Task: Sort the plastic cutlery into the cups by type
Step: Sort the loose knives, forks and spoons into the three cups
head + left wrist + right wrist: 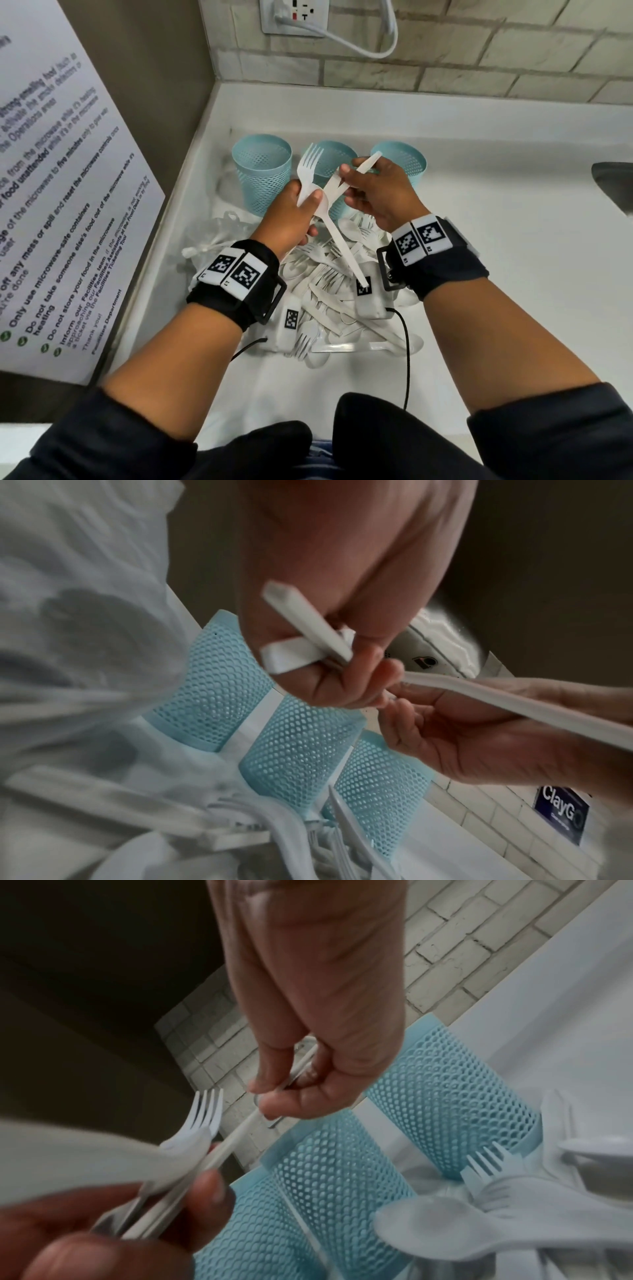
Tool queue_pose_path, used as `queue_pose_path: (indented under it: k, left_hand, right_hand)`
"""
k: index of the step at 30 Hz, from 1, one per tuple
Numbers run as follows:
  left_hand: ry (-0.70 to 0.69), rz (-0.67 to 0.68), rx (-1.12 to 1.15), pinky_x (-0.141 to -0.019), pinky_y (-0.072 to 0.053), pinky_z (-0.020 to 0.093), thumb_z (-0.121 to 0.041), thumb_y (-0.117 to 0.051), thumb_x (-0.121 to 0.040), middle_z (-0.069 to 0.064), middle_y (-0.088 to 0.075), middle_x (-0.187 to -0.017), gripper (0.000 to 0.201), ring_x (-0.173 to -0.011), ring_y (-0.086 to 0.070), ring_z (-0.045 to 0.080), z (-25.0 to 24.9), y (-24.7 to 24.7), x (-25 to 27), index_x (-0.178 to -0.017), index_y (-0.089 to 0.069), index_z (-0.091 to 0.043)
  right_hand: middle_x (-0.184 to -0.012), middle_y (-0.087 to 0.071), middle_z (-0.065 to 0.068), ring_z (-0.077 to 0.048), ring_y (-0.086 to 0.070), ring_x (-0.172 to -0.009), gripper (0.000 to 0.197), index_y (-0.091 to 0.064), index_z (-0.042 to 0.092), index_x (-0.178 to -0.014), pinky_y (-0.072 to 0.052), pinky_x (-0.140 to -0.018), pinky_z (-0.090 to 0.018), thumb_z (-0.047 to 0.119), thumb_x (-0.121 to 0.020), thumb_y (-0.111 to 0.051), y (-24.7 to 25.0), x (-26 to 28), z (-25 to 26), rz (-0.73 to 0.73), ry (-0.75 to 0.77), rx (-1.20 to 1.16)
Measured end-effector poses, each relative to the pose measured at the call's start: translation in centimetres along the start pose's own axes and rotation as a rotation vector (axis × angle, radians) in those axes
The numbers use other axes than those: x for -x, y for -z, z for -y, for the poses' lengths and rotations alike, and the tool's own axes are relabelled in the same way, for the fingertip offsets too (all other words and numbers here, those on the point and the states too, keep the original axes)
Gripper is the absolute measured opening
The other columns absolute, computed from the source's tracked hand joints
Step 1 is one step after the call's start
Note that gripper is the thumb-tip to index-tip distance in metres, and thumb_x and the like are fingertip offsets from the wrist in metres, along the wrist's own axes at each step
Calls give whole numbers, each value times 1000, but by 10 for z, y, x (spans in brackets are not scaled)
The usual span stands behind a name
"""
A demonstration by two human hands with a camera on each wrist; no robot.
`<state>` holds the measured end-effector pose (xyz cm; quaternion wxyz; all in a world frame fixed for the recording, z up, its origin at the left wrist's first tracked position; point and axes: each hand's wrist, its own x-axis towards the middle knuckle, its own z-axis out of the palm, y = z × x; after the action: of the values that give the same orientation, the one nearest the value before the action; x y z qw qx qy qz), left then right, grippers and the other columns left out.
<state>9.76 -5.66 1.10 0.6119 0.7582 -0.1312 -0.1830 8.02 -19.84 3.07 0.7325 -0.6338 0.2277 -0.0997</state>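
Three teal mesh cups stand in a row at the back of the white counter: left cup (262, 171), middle cup (330, 154), right cup (407, 161). In front of them lies a pile of white plastic cutlery (335, 301) with forks, spoons and knives mixed. My left hand (308, 202) grips a small bunch above the pile: a fork (310, 161) with tines up and a spoon (339, 240) whose handle slants down. My right hand (349, 185) pinches a long flat white piece, seemingly a knife (366, 166). Its lower end reaches the left hand's bunch (205, 1153).
A printed notice (68, 205) leans on the left wall. The brick wall behind carries a socket with a white cable (359, 44). A clear plastic bag (219, 240) lies left of the pile. Two white marker boxes (366, 298) with black cables rest on the cutlery. A dark object (613, 185) sits at the right edge.
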Motion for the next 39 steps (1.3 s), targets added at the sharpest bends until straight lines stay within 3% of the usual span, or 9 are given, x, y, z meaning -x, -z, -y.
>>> queue_pose_path:
  k: [4, 8, 15, 19, 22, 26, 31, 34, 39]
  left_hand:
    - [12, -56, 42, -42, -33, 16, -23, -41, -99, -1, -58, -82, 8, -47, -44, 5, 4, 7, -2, -100, -45, -16]
    - [3, -122, 85, -42, -35, 15, -22, -41, -98, 6, -63, -88, 9, -52, -47, 7, 6, 10, -4, -100, -47, -15]
    - [-65, -242, 133, -43, -38, 15, -20, -44, -98, -4, -55, -82, 7, -48, -47, 5, 8, 10, -7, -100, -45, -13]
    - [-86, -294, 104, -43, -38, 11, -20, -43, -98, -5, -55, -86, 6, -40, -50, -4, 9, 8, -7, -100, -42, -16]
    - [-84, -335, 115, -44, -37, 9, -20, -43, -98, 6, -60, -99, 7, -42, -51, -2, 10, 10, -7, -101, -39, -15]
    - [-52, -317, 190, -45, -35, 9, -20, -42, -98, 7, -65, -102, 10, -54, -49, 7, 9, 9, -2, -104, -37, -13]
    - [-13, -223, 209, -44, -35, 10, -21, -42, -99, 1, -67, -101, 9, -47, -50, -7, 8, 3, 2, -101, -48, -15]
    - [5, -205, 246, -45, -38, 10, -19, -41, -99, 2, -67, -96, 13, -56, -49, 0, 6, 1, 5, -103, -53, -14]
    - [35, -165, 341, -50, -47, 12, -18, -43, -99, 8, -65, -93, 16, -67, -55, 10, 5, 1, 9, -105, -56, -11]
  right_hand:
    - [-72, -63, -6, -10, -61, -49, 15, -51, 7, -101, -52, -49, -18, 8, -89, -61, 10, -7, 1, -30, 16, -122]
    - [-65, -67, -3, -10, -66, -54, 14, -55, 12, -77, -52, -50, -16, 6, -84, -66, 22, -4, 8, 94, -46, -41]
    - [-61, -67, 5, -3, -61, -52, 8, -64, 14, -78, -49, -50, -13, 12, -79, -71, 36, 8, 18, 376, -120, 641]
    - [-72, -61, 0, -4, -59, -58, 17, -61, 15, -82, -49, -57, -15, 2, -91, -55, 30, 12, 17, 438, -150, 732]
    - [-77, -59, -1, -7, -55, -64, 21, -55, 14, -81, -42, -54, -18, 1, -95, -45, 27, 16, 16, 402, -150, 786]
    - [-76, -58, -7, -13, -46, -60, 24, -45, 13, -78, -34, -54, -23, -3, -95, -37, 24, 19, 17, 369, -233, 629]
    - [-66, -48, -5, -12, -39, -53, 14, -49, 13, -86, -32, -45, -21, 6, -96, -43, 8, 18, 9, 317, -190, 452]
    - [-61, -44, -2, -9, -37, -49, 8, -55, 13, -93, -32, -39, -18, 15, -96, -48, -6, 17, -2, 287, -183, 363]
    - [-58, -49, 0, -7, -37, -45, 15, -58, 13, -81, -32, -37, -15, 15, -94, -53, -20, 15, -10, 187, -146, 167]
